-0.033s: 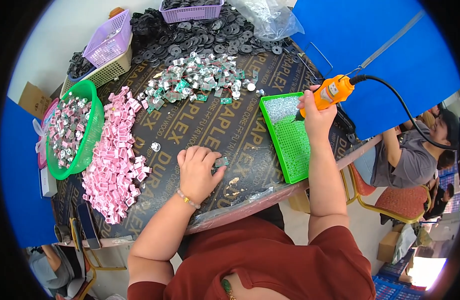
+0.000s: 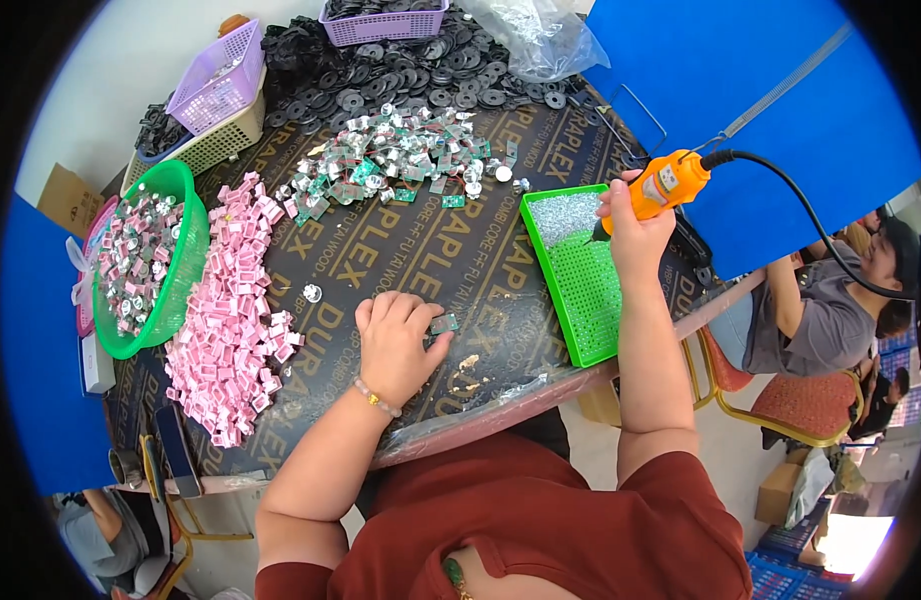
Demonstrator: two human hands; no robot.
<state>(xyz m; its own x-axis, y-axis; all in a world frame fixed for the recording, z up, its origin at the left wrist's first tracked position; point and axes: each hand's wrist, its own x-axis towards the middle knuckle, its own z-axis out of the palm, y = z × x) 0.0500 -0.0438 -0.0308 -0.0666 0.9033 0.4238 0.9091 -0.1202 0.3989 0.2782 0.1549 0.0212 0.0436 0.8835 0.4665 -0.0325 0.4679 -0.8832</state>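
My right hand (image 2: 639, 235) is wrapped round an orange electric screwdriver (image 2: 669, 184). Its dark tip points down over a green tray (image 2: 582, 350) that has a grid of small holes and a heap of tiny silvery screws (image 2: 564, 217) at its far end. On the dark tabletop my left hand (image 2: 397, 335) rests palm down with its fingers curled. A small green circuit board (image 2: 445, 324) pokes out between its thumb and forefinger; whatever else lies under the fingers is hidden. A small clear and white round part (image 2: 312, 293) sits just left of that hand.
Pink plastic housings (image 2: 226, 320) are heaped at left, beside a green basket (image 2: 194, 262) of small parts. Wired circuit boards (image 2: 401, 165) and black discs (image 2: 411, 75) cover the far side. A spring (image 2: 786, 75) and black cable (image 2: 796, 190) run from the screwdriver. A co-worker (image 2: 816, 305) sits at right.
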